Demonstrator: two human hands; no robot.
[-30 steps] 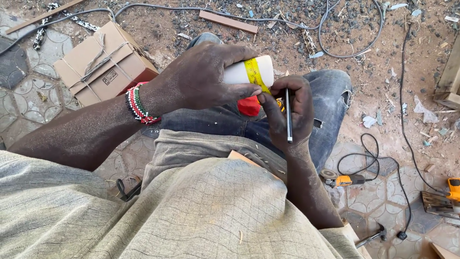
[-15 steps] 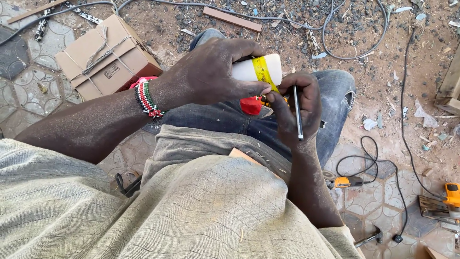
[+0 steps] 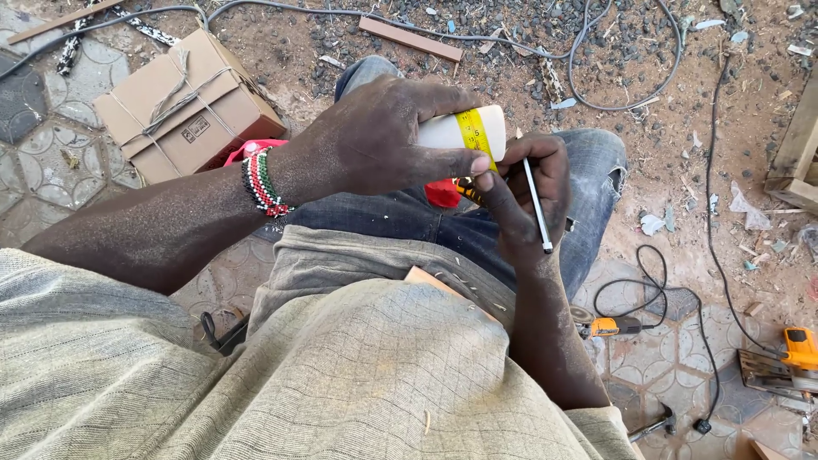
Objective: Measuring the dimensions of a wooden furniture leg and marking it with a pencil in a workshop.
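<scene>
My left hand (image 3: 383, 136) grips a white cylinder-shaped piece (image 3: 443, 129) over my lap, its thumb pressing a yellow measuring tape (image 3: 474, 135) wrapped round the piece's end. My right hand (image 3: 521, 200) sits just right of it, holding a thin white pencil (image 3: 537, 206) and pinching the tape; the red tape case (image 3: 443, 194) hangs below the piece. A beaded bracelet (image 3: 260, 181) is on my left wrist. Most of the white piece is hidden under my left hand.
A string-tied cardboard box (image 3: 183, 106) lies on the ground at left. A wood strip (image 3: 411, 39) and black cables (image 3: 630, 94) lie beyond my knees. An orange power tool (image 3: 797, 351), a small orange tool (image 3: 615, 325) and a hammer (image 3: 654, 422) are at right.
Both hands and the white piece have stayed together with only slight shifts. The pencil in my right hand has tilted a little; the tape stays wrapped round the piece.
</scene>
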